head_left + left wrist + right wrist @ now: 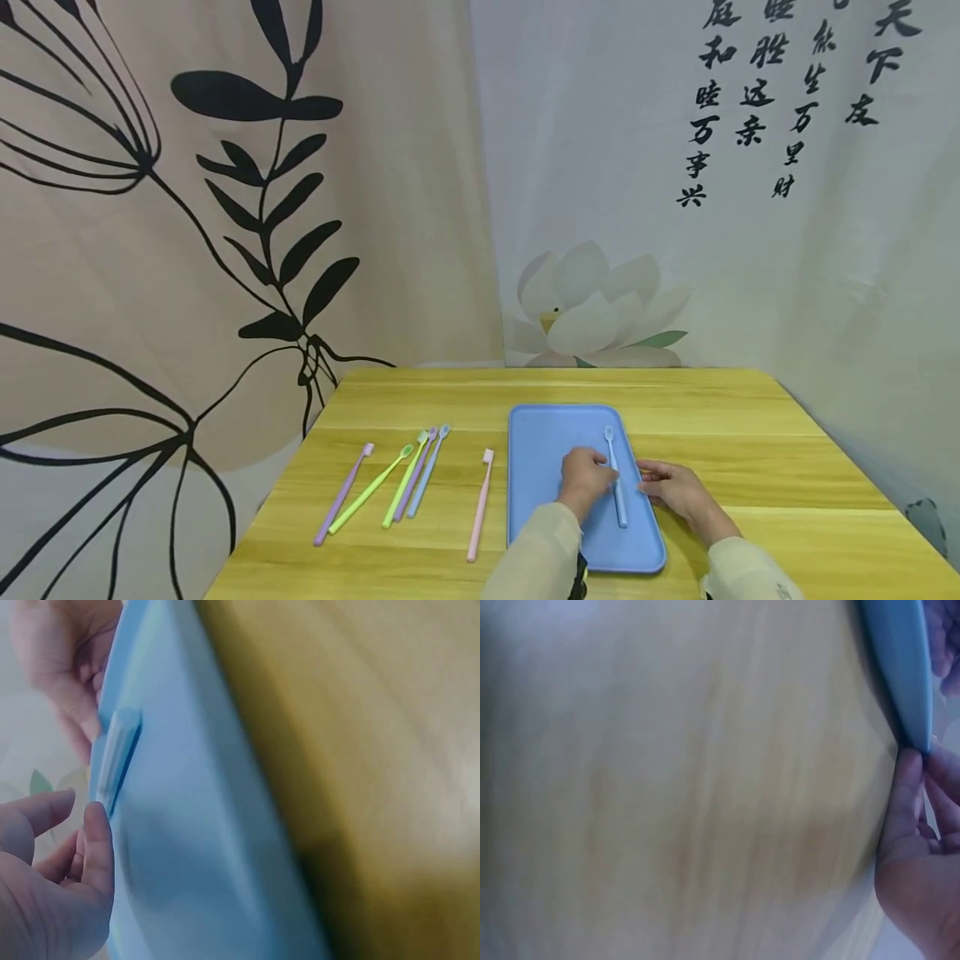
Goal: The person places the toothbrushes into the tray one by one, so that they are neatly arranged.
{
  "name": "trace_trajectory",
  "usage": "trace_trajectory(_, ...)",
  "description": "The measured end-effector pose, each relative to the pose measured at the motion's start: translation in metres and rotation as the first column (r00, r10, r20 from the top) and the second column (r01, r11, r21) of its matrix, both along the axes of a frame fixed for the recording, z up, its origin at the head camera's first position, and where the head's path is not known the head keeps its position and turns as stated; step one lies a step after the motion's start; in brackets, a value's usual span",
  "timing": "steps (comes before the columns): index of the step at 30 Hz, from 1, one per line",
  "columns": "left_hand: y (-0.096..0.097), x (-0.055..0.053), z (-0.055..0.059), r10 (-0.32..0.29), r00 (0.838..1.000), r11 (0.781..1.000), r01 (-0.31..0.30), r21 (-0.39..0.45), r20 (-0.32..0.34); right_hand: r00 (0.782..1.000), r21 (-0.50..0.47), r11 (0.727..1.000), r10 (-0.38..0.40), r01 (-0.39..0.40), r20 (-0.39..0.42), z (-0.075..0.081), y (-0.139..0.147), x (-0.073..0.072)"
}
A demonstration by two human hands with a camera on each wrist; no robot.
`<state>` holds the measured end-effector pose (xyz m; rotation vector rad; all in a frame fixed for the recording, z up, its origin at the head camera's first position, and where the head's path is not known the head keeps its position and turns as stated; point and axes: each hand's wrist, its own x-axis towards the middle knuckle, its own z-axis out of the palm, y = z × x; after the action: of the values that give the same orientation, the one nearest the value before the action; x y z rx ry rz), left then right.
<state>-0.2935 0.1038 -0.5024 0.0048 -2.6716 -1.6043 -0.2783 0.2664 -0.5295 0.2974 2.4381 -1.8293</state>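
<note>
A blue toothbrush lies lengthwise on the right part of a blue tray, its head toward the far end. My left hand reaches over the tray just left of the brush. In the left wrist view the thumb and forefinger of that left hand stand apart, fingertips close by the toothbrush. My right hand is at the tray's right edge. Seen from the right wrist, the right hand pinches the rim of the tray between thumb and fingers.
Left of the tray lies a pink toothbrush. Farther left are several more: a purple one, a green one, a yellow-green one, another purple one and a blue one. A patterned curtain hangs behind the wooden table.
</note>
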Motion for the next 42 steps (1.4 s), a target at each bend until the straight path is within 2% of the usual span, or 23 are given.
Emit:
trace_trajectory(5, -0.010, -0.009, 0.006, -0.020, 0.999, 0.998, 0.022, 0.051, -0.033, 1.000, 0.019, 1.000, 0.012, -0.012, 0.006, 0.002, 0.002, -0.001)
trace_trajectory(9, -0.024, -0.016, 0.014, -0.037, 0.999, 0.997, 0.038, 0.072, -0.009, 1.000, 0.025, 1.000, 0.013, -0.014, 0.020, 0.002, 0.003, -0.001)
trace_trajectory(16, -0.056, -0.034, 0.025, -0.062, 0.998, 0.997, 0.061, 0.055, 0.007, 1.000, 0.032, 0.999, 0.018, -0.019, 0.022, 0.003, 0.004, 0.001)
trace_trajectory(20, -0.081, -0.044, 0.033, -0.077, 0.997, 0.994, 0.077, 0.077, 0.006, 0.999, 0.033, 0.999, 0.015, -0.016, 0.028, 0.003, 0.004, 0.002)
trace_trajectory(26, -0.138, -0.055, 0.046, -0.095, 0.996, 0.986, 0.094, 0.139, 0.002, 0.999, 0.005, 0.999, 0.035, -0.035, 0.027, 0.002, 0.004, 0.004)
trace_trajectory(33, -0.211, -0.071, 0.062, -0.008, 1.000, 0.996, 0.010, 0.089, -0.020, 1.000, 0.024, 0.999, 0.025, -0.025, -0.010, 0.005, 0.008, 0.003)
trace_trajectory(38, -0.269, -0.067, 0.068, 0.060, 0.998, 0.996, -0.059, 0.065, -0.018, 0.999, 0.030, 0.999, 0.045, -0.045, -0.002, 0.005, 0.006, 0.004)
trace_trajectory(42, -0.314, -0.060, 0.070, 0.104, 0.995, 0.994, -0.104, 0.037, -0.001, 0.999, 0.023, 0.999, 0.041, -0.041, 0.003, 0.002, 0.002, 0.002)
